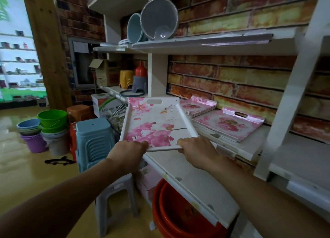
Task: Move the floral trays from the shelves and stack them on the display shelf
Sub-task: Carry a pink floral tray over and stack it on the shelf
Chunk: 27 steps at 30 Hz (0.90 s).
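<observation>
A white tray with pink flowers [157, 119] is held level in the air above the left end of the white display shelf [192, 177]. My left hand [130, 148] grips its near rim at the left corner, and my right hand [194, 148] grips the same rim at the right corner. On the shelf behind lie two stacks of pink floral trays: a small stack [197, 106] by the brick wall and a larger stack [228, 126] to its right. The held tray is apart from both stacks.
A white shelf upright [292, 102] rises at the right. Grey basins [159, 19] lean on the shelf above. Below the shelf sit red basins [178, 209]. Blue stools [92, 139], stacked buckets [51, 123] and a grey stool [114, 202] crowd the floor at the left.
</observation>
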Motion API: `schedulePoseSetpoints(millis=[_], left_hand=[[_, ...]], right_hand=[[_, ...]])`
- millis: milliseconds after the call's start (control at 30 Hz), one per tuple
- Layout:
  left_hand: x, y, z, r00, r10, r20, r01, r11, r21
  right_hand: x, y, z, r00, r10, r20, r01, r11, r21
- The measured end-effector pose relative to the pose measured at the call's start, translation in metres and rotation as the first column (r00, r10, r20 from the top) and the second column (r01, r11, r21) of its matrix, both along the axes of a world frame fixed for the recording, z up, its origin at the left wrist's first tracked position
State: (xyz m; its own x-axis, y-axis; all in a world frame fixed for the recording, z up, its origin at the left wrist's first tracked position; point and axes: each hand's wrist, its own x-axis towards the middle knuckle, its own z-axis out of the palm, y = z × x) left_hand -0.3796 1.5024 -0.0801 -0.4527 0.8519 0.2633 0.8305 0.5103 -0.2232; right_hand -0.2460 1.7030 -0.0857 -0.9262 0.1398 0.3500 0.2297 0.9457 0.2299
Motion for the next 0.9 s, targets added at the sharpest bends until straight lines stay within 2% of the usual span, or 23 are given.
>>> schedulePoseSetpoints(millis=[300, 533, 900], left_hand=[[-0.090, 0.056, 0.001, 0.972, -0.235, -0.005, 0.235, 0.972, 0.024], [-0.100, 0.139, 0.002, 0.917, -0.399, -0.004, 0.399, 0.916, 0.036], [-0.101, 0.251, 0.016, 0.873, -0.485, -0.054, 0.486, 0.874, 0.015]], right_hand=[[-0.040, 0.015, 0.001, 0.973, -0.228, -0.025, 0.228, 0.974, -0.012], [-0.028, 0.064, 0.003, 0.912, -0.409, 0.000, 0.409, 0.912, 0.041], [-0.019, 0.146, 0.013, 0.842, -0.540, -0.004, 0.539, 0.840, 0.062]])
